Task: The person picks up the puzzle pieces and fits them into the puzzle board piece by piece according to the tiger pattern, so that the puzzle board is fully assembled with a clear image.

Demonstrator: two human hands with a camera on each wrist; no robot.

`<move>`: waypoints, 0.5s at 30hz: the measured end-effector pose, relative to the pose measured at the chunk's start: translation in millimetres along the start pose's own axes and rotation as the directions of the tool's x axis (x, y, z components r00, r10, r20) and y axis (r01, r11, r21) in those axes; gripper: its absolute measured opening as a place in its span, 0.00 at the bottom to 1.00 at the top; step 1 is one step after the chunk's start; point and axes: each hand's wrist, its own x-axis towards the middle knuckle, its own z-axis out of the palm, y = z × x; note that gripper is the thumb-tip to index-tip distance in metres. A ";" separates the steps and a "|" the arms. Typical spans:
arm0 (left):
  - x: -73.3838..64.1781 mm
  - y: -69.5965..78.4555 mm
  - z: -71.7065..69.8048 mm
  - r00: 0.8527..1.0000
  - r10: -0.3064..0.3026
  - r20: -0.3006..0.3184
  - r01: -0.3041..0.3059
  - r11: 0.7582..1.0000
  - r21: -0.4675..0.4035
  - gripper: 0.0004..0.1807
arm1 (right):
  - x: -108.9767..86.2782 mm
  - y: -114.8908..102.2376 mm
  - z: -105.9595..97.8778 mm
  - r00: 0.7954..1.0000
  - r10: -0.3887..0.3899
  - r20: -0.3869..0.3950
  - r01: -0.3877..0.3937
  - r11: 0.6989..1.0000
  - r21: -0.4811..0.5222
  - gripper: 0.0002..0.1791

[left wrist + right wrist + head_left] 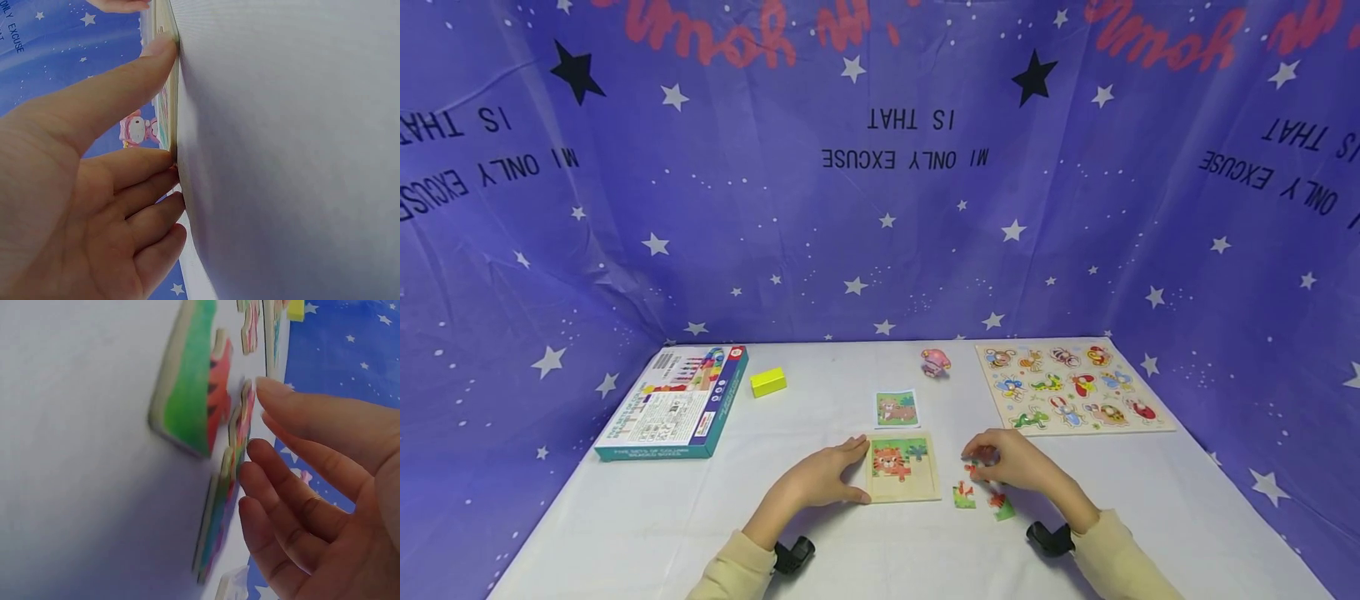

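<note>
A square wooden puzzle tray (925,487) lies flat, with joined pieces showing a tiger's face (889,462) and some greenery. My left hand (826,477) steadies its left side, thumb near the lower corner and fingertips at the upper part; the left wrist view shows thumb and index finger (134,164) touching the edge, fairly straight. To the tray's right, my right hand (1009,458) hovers over loose jigsaw pieces (964,495), its fingertips close to a red piece (245,415) they partly hide. Thumb and fingers stand apart there. Another green-and-red piece (1002,505) lies nearer me.
A picture card (897,409) lies behind the tray. Farther back stand a pink toy figure (936,362) and a yellow block (768,382). A flat toy box (666,408) is at left, an insect puzzle board (1075,392) at right. Starry purple cloth (880,267) surrounds the white table.
</note>
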 end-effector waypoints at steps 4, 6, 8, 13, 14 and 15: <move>0.5 -0.1 0.8 1.000 -0.004 0.005 0.004 1.000 0.005 0.49 | -3.5 3.0 -2.2 1.000 0.006 0.007 -0.006 1.000 -0.004 0.16; 1.0 -0.2 1.1 1.000 -0.007 0.008 0.007 1.000 0.007 0.49 | -4.7 3.7 -3.5 1.000 0.011 0.011 -0.011 1.000 -0.006 0.16; 1.6 -0.5 1.5 1.000 -0.005 0.008 0.005 1.000 0.008 0.49 | -5.5 4.0 -4.4 1.000 0.011 0.019 -0.011 1.000 -0.003 0.16; 2.3 -0.9 1.7 1.000 -0.004 0.006 0.004 1.000 0.013 0.49 | -6.2 4.1 -3.7 0.999 -0.003 0.041 0.002 1.000 0.025 0.15; 2.3 -1.0 1.6 1.000 -0.007 0.006 0.007 1.000 0.013 0.49 | -6.2 4.2 -3.4 0.999 -0.003 0.044 0.002 1.000 0.028 0.15; 2.3 -1.1 1.8 1.000 -0.008 0.004 0.008 1.000 0.016 0.49 | -6.1 4.3 -3.1 0.999 -0.003 0.043 0.002 1.000 0.027 0.15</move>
